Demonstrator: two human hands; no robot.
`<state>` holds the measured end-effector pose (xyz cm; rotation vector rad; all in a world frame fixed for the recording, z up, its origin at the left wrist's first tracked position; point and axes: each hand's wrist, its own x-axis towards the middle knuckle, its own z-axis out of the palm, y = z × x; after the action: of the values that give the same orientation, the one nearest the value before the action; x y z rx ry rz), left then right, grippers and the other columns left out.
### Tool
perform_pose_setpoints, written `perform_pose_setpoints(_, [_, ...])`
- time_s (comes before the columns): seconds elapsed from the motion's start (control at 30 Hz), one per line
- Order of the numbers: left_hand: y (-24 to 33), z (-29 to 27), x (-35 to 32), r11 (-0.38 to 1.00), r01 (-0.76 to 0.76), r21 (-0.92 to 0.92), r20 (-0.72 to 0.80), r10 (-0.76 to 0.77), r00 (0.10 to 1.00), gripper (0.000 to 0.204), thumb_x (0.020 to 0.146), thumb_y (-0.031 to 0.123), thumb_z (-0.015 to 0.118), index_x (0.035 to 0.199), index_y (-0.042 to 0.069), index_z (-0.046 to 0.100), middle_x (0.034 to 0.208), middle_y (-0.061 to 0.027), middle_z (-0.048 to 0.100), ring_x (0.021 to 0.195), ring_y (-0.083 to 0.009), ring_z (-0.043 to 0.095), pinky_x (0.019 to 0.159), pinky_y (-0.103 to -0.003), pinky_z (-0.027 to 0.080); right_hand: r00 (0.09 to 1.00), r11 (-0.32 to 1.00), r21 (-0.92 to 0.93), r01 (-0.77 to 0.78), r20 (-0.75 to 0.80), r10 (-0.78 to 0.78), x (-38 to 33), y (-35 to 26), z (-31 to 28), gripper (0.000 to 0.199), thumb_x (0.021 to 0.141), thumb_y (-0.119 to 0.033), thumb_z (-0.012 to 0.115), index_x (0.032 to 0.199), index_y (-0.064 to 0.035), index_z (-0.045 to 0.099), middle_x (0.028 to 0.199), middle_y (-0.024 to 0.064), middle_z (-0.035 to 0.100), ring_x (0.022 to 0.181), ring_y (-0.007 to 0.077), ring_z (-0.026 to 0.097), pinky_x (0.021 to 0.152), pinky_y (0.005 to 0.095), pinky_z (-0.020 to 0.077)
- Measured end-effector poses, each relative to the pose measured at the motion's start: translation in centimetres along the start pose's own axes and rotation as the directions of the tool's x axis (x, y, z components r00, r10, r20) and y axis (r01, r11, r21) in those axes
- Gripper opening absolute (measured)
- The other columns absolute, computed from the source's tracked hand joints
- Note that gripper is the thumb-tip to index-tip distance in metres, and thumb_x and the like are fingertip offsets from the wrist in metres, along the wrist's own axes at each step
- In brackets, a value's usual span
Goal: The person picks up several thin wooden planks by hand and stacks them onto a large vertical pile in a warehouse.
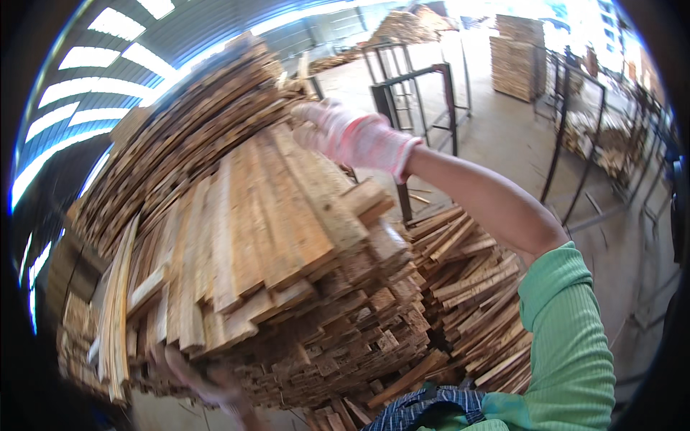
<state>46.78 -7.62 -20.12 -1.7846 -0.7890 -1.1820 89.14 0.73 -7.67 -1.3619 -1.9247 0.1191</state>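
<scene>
A large stack of wooden boards (pixel 273 215) stands in front of me, its upper layer of planks lying side by side and their ends uneven. My right hand (pixel 348 136), in a pink and white knit glove, reaches over the stack's far right side, fingers apart beside the boards' far ends. Whether it touches wood is unclear. Low at the left, my left hand (pixel 198 381) is smeared by motion near the boards' front ends, and its grip cannot be made out. Several thin strips (pixel 117 309) lie along the stack's left side, with a short wood piece (pixel 147 289) beside them.
Behind rises a taller pile of rough boards (pixel 187 122). Loose wood strips (pixel 478 294) heap up at my right, below the stack. Dark metal frames (pixel 413 80) stand beyond, with another frame (pixel 575 129) farther right. A neat board stack (pixel 517 57) stands at the back.
</scene>
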Motion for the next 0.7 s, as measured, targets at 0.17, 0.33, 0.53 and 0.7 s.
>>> perform_pose_setpoints(0.17, [6.4,0.3,-0.5,0.983,-0.139,0.124,0.129,0.123,0.984,0.052,0.101,0.037,0.046,0.137,-0.001,0.046,0.134,-0.0232,0.049,0.125,-0.044,0.045,0.106,-0.058,0.038,0.83,0.872,0.273,-0.406,-0.289,0.477,-15.5,11.8,-3.1,0.039,0.102,-0.032,0.05,0.128,-0.0051,0.058,0.116,0.0101,0.064,0.101,0.0207,0.062,0.092,0.0336,0.0511])
perform_pose_setpoints(0.33, [13.9,1.4,-1.0,0.943,-0.31,0.121,0.196,0.283,0.939,0.043,0.1,0.029,0.05,0.131,-0.002,0.051,0.123,-0.0236,0.053,0.116,-0.0439,0.051,0.101,-0.057,0.043,0.567,0.673,0.207,-0.711,-0.398,0.721,-40.4,23.4,13.4,0.038,0.095,-0.034,0.055,0.123,-0.0079,0.062,0.106,0.015,0.066,0.099,0.0262,0.063,0.09,0.034,0.0503])
perform_pose_setpoints(0.53, [17.6,0.9,-1.9,0.917,-0.349,0.194,0.096,0.336,0.937,0.038,0.099,0.025,0.058,0.121,-0.005,0.055,0.113,-0.0239,0.054,0.107,-0.0476,0.054,0.097,-0.06,0.043,-0.034,-0.056,0.082,-0.995,0.249,0.968,-66.0,12.6,28.9,0.048,0.09,-0.042,0.054,0.115,-0.0032,0.067,0.124,0.0239,0.064,0.113,0.0387,0.062,0.097,0.0443,0.0482])
perform_pose_setpoints(0.7, [21.3,1.6,-3.1,0.915,-0.345,-0.208,0.032,0.359,0.933,0.039,0.1,0.024,0.056,0.126,-0.004,0.051,0.12,-0.023,0.052,0.113,-0.0465,0.051,0.101,-0.061,0.04,-0.378,-0.365,-0.105,-0.925,0.348,0.858,-82.3,3.5,32.2,0.033,0.088,-0.026,0.054,0.107,-0.0023,0.067,0.098,0.0202,0.067,0.087,0.0304,0.065,0.071,0.0407,0.0505])
